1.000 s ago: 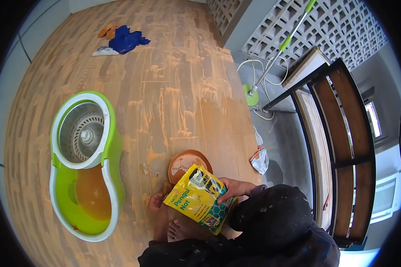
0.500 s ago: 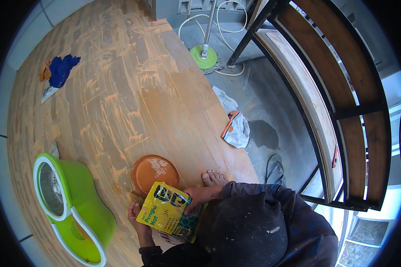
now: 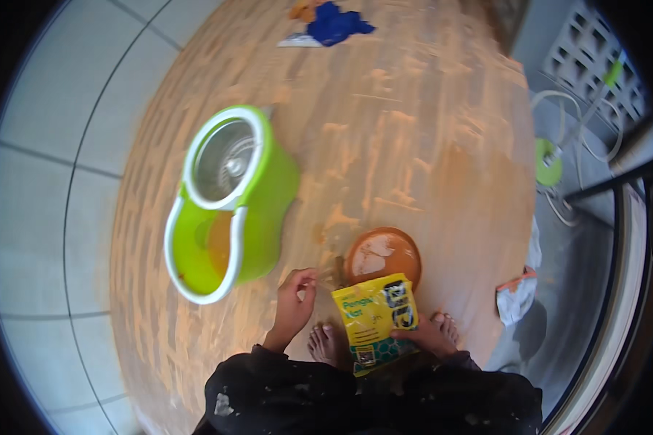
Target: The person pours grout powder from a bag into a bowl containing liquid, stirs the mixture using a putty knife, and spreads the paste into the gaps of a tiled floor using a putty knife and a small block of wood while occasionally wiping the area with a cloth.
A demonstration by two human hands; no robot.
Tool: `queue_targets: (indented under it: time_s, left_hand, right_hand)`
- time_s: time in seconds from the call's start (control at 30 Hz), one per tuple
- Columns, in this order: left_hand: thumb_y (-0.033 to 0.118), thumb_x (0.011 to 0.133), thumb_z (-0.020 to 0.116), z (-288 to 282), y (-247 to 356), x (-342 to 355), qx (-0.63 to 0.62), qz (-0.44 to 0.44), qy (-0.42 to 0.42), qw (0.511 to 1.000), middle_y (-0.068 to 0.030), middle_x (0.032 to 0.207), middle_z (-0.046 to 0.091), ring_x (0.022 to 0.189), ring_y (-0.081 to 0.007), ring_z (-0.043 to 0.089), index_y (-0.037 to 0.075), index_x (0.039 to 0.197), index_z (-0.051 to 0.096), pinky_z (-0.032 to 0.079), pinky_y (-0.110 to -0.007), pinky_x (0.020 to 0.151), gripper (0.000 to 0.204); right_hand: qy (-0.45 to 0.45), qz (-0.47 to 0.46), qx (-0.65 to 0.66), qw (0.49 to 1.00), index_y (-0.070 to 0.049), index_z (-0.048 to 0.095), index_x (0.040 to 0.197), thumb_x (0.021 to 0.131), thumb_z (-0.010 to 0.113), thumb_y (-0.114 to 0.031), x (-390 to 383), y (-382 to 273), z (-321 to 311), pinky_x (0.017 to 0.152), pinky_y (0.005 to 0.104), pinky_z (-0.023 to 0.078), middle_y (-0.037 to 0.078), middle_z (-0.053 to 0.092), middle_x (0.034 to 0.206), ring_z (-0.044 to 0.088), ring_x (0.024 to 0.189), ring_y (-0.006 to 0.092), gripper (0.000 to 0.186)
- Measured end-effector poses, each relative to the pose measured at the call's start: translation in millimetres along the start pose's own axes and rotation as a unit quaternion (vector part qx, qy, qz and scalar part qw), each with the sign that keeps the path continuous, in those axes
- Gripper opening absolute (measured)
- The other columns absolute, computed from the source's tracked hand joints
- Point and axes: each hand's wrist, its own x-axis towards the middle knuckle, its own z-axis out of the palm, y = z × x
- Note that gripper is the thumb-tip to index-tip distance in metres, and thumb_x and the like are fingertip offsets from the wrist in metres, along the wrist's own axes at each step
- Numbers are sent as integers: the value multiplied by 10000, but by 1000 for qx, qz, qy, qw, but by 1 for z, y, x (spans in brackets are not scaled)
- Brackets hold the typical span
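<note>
A yellow and green plastic packet (image 3: pixel 370 312) stands tilted between my bare feet, its printed front facing up. My right hand (image 3: pixel 429 338) grips it by its right edge, thumb over the front. Just beyond the packet, partly covered by it, lies a round orange-brown dish (image 3: pixel 384 254) with a pale smear inside. My left hand (image 3: pixel 294 304) is to the left of the packet, apart from it, fingers loosely bent and thumb separate, with nothing seen in it. A small brownish thing, blurred, lies by the dish's left edge.
A green mop bucket (image 3: pixel 268 217) with a white rim and metal spin basket stands left on the wood-patterned surface (image 3: pixel 442 181), which has orange smears. Blue cloth (image 3: pixel 334 23) lies at the far end. At right are a mop (image 3: pixel 549 161), white cloth (image 3: pixel 516 299) and dark metal frame.
My view has swung left, so the bucket shows more fully and the frame less. My left hand has come away from the packet; my right hand still holds it.
</note>
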Motion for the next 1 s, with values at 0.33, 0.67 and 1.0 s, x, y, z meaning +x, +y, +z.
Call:
queue_targets:
  time_s: [0.33, 0.67, 1.0]
  left_hand:
    - [233, 950, 622, -217, -101, 80, 246, -110, -46, 962, -192, 1069, 716, 1039, -323, 675, 0, 1121, 678, 529, -420, 872, 295]
    - [288, 952, 587, -141, -123, 125, 479, -205, -350, 778, -252, 1158, 677, 1161, -374, 614, -53, 1341, 533, 459, -455, 1025, 520]
    - [281, 963, 581, -136, -96, 120, 447, 13, -303, 842, -245, 1113, 688, 1074, -346, 660, -70, 1325, 540, 512, -436, 946, 506]
  right_hand:
    - [34, 32, -18, 999, 5, 609, 1196, 815, 810, -83, -14, -3, 13, 890, 304, 514, 68, 709, 1081, 660, 974, 171, 440]
    - [118, 56, -43, 991, -12, 569, 1227, 796, 827, -90, -15, -13, 12, 899, 305, 500, 53, 688, 1086, 636, 975, 158, 508]
    - [82, 23, -5, 996, -3, 629, 1184, 793, 818, -38, -12, -19, 22, 878, 288, 520, 55, 716, 1062, 668, 949, 147, 436]
